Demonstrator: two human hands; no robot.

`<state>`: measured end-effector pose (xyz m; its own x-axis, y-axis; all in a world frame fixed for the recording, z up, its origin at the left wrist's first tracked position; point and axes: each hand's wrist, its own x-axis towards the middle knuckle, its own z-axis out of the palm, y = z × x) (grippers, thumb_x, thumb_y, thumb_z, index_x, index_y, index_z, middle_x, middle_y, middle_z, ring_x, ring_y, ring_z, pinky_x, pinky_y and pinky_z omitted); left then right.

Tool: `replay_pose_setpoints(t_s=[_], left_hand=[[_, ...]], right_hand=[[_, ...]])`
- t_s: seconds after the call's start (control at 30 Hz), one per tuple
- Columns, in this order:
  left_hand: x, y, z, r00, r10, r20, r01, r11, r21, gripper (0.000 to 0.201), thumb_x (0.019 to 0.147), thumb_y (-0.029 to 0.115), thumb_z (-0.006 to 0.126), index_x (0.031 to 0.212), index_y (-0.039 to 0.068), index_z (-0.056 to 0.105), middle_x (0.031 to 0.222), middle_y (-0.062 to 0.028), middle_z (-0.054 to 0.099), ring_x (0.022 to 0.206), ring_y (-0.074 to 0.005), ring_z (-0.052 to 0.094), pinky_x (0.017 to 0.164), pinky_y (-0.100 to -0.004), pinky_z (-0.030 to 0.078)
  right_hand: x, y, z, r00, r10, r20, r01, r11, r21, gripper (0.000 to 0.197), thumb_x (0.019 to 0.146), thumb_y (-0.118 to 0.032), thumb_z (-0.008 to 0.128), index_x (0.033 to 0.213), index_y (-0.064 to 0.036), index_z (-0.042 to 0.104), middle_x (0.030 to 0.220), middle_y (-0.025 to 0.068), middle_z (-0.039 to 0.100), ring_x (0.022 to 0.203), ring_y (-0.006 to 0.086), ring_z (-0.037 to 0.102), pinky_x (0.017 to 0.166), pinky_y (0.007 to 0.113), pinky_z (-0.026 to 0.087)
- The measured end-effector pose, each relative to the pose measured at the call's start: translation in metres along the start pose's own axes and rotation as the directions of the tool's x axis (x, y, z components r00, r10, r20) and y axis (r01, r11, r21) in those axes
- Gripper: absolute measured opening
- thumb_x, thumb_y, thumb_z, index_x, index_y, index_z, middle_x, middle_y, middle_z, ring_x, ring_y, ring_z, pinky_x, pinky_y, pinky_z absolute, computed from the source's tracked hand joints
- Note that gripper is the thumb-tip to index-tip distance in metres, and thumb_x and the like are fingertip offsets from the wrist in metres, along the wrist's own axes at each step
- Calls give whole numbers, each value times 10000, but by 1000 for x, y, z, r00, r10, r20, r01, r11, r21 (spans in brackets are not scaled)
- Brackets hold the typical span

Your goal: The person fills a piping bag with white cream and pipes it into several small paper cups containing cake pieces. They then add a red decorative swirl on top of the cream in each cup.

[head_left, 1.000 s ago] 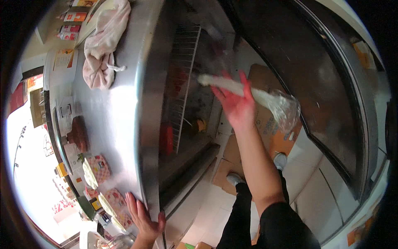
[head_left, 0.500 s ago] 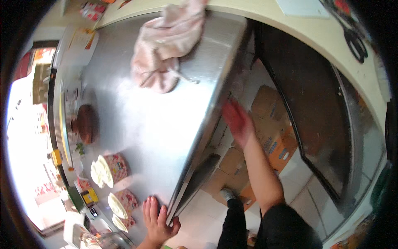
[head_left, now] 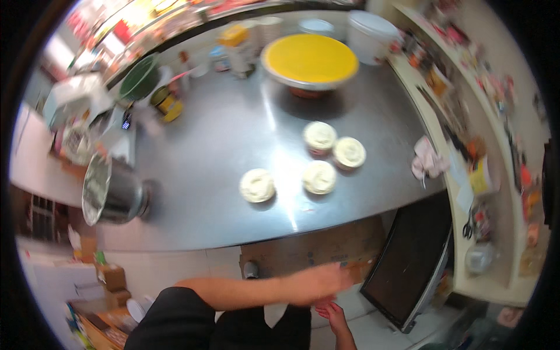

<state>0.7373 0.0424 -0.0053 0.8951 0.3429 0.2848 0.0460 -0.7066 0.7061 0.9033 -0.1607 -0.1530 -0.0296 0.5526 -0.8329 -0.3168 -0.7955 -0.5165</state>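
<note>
My left hand (head_left: 321, 284) reaches across in front of my body, below the front edge of the steel table (head_left: 192, 221); its fingers are smeared by motion. Close beneath it, my right hand (head_left: 333, 318) comes up from the lower edge with its fingers stretched out and nothing in them. The two hands overlap in the picture; whether they touch I cannot tell. On the table beyond them stand several paper cups topped with pale cream, among them a cup on the left (head_left: 257, 186) and a front cup (head_left: 319, 177) in the cluster at the right.
A round stand with a yellow top (head_left: 310, 58) is at the back. At the left are a metal mixing bowl (head_left: 114, 192), a yellow can (head_left: 167, 105) and a green basin (head_left: 140, 79). A pink cloth (head_left: 429, 160) lies at right. A dark panel (head_left: 411, 254) leans below the table's right corner.
My view has turned to face the table. My left hand has left the table edge, and my right hand has drawn back from beside the dark panel; both now meet before my body.
</note>
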Motion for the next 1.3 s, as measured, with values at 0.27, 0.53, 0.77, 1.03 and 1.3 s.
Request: replay_pose_setpoints(t_s=[0.27, 0.53, 0.77, 1.03, 1.3], left_hand=[[-250, 77, -62, 714, -697, -70, 684, 715, -143, 460, 809, 77, 489, 1242, 229, 471, 698, -77, 608, 625, -234, 603, 619, -344, 487], [-393, 74, -113, 420, -748, -513, 754, 603, -262, 551, 753, -72, 396, 1254, 149, 454, 1152, -181, 528, 1062, -301, 513, 864, -370, 429], [-450, 121, -158, 15, -847, -531, 867, 276, -415, 403, 798, 60, 475, 1199, 92, 480, 1144, -160, 529, 1006, -320, 524, 845, -375, 429], [-581, 117, -241, -221, -527, -821, 892, 231, -388, 276, 819, 135, 501, 1076, 56, 562, 1011, -146, 594, 910, -320, 563, 783, -368, 451], [-734, -49, -463, -90, -272, -958, 875, 437, -207, 261, 795, 129, 528, 1038, 38, 555, 1034, -137, 572, 971, -306, 530, 828, -367, 422]], right_hand=[[-47, -111, 246, 902, -120, 416, 298, 869, -395, 274, 921, -193, 448, 1036, 27, 563, 903, 111, 634, 827, 166, 602, 764, 283, 478], [-52, -124, 366, 782, -52, 621, 403, 802, -440, 255, 914, -164, 462, 1075, 20, 536, 939, 116, 628, 851, 159, 595, 784, 282, 470], [-8, -179, 447, 711, -156, 686, 570, 699, -432, 262, 916, -180, 457, 1042, 26, 557, 862, 96, 637, 797, 151, 601, 757, 275, 469], [-73, -282, 534, 293, -789, 540, 955, 272, -122, 262, 921, -131, 394, 1029, 60, 537, 687, 90, 606, 648, 144, 566, 715, 277, 440], [-146, -255, 650, -5, -876, 483, 983, -93, -160, 272, 927, -114, 348, 1045, 58, 522, 647, 101, 567, 595, 131, 511, 590, 248, 409]])
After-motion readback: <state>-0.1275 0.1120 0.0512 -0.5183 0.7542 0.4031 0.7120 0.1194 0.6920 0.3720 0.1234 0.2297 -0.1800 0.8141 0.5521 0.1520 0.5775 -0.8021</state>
